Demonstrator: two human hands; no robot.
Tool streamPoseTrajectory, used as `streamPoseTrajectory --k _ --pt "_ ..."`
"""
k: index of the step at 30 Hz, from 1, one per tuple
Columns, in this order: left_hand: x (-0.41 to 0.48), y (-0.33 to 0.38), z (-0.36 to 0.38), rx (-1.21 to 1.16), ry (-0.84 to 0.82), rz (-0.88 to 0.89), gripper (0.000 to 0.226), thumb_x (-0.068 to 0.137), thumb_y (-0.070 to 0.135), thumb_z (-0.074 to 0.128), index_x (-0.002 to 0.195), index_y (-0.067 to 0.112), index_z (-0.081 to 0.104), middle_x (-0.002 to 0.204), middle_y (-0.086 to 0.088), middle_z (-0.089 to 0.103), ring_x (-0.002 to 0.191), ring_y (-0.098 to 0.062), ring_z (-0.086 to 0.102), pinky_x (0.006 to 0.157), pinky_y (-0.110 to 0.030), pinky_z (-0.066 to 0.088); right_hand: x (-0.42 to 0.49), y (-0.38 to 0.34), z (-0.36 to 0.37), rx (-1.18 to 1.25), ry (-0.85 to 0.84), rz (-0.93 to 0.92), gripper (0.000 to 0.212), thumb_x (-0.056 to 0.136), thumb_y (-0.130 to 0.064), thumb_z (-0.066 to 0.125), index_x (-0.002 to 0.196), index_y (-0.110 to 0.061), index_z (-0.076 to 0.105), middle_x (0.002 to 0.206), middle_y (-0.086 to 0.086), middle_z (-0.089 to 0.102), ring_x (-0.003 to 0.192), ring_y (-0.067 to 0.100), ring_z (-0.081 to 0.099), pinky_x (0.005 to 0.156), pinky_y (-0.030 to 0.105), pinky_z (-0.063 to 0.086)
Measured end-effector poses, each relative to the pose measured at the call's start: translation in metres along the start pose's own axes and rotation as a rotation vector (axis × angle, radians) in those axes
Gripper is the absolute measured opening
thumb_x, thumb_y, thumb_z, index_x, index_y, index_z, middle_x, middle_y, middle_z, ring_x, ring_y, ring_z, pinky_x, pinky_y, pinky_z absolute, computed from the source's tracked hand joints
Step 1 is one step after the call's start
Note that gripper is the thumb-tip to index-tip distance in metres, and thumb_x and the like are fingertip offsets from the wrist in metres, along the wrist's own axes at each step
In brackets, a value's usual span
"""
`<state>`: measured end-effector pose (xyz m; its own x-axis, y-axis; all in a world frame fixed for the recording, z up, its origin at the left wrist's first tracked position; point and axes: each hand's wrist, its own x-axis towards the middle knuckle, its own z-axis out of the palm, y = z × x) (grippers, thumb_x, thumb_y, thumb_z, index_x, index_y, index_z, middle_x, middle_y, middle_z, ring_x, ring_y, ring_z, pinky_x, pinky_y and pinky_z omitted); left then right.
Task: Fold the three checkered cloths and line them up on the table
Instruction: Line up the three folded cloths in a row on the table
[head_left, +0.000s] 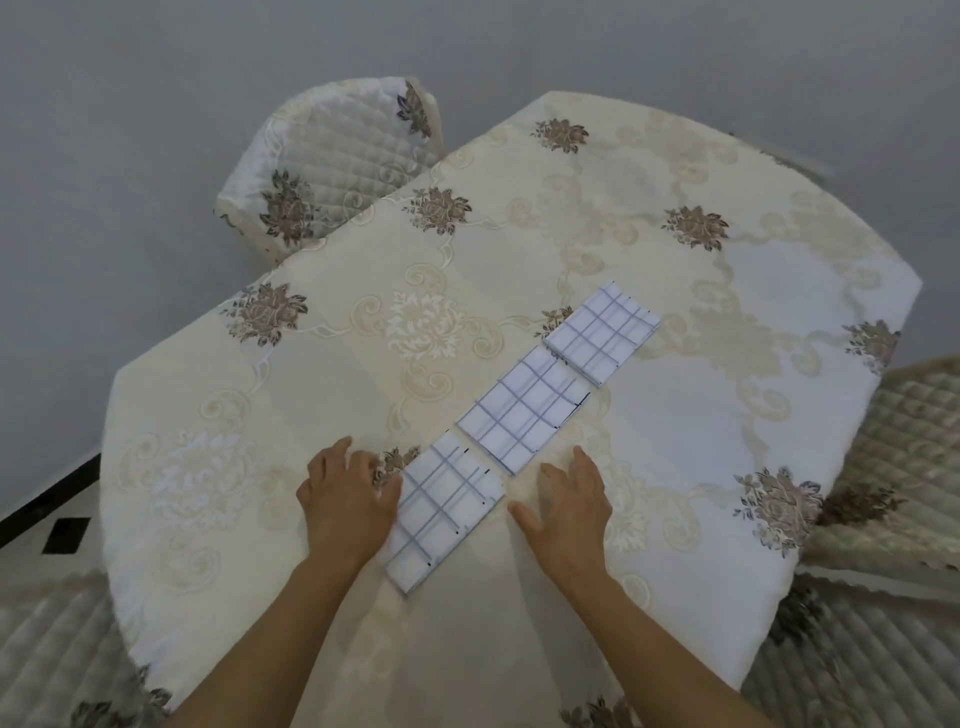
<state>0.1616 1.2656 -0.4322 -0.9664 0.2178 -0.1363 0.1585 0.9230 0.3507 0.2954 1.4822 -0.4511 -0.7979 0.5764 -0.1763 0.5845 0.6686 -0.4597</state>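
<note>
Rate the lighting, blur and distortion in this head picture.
Head view: light is soft and even, no hard shadows or glare; wide-angle distortion bows the table edges; the three checkered cloths are sharp at centre, the left hand and right hand a little softer, while the right-side chair and lower corners smear.

1. Illumination was soft, even and moderately bright; no source was visible.
2. Shadows were faint: only weak shade lay beneath the left hand (348, 499) and right hand (571, 506) on the counter (675, 441).
3. The counter covering showed mild sheen, without hard glare.
4. Wide-angle distortion curved the counter rim and stretched the frame edges.
5. The centre was fairly sharp; the lower corners and right edge were smeared.
</note>
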Motion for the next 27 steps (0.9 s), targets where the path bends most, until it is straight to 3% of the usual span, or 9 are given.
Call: streamPoseTrajectory --k 14,27 --pt "0.09 0.085 0.019 0.163 -0.291 0.322 0.035 0.1 0.031 0.04 0.132 0.026 0.055 0.157 -0.002 0.023 0.141 -0.025 0.018 0.109 -0.047 0.028 0.02 -0.002 0.003 -0.013 -0.013 0.083 0.064 0.081 -0.063 0.058 0.129 -0.021 0.052 0.161 0.014 0.005 0.147 0.028 0.001 0.113 0.048 0.019" --pt "0.088 0.096 0.027 0.12 -0.328 0.355 0.039 0.098 0.021 0.044 0.135 0.031 0.05 0.157 -0.003 0.023 0.142 -0.025 0.016 0.111 -0.045 0.021 0.011 -0.004 0.005 0.04 -0.051 0.07 0.057 0.082 -0.056 0.06 0.13 -0.027 0.051 0.162 0.009 0.0 0.147 0.025 -0.002 0.114 0.046 0.012"
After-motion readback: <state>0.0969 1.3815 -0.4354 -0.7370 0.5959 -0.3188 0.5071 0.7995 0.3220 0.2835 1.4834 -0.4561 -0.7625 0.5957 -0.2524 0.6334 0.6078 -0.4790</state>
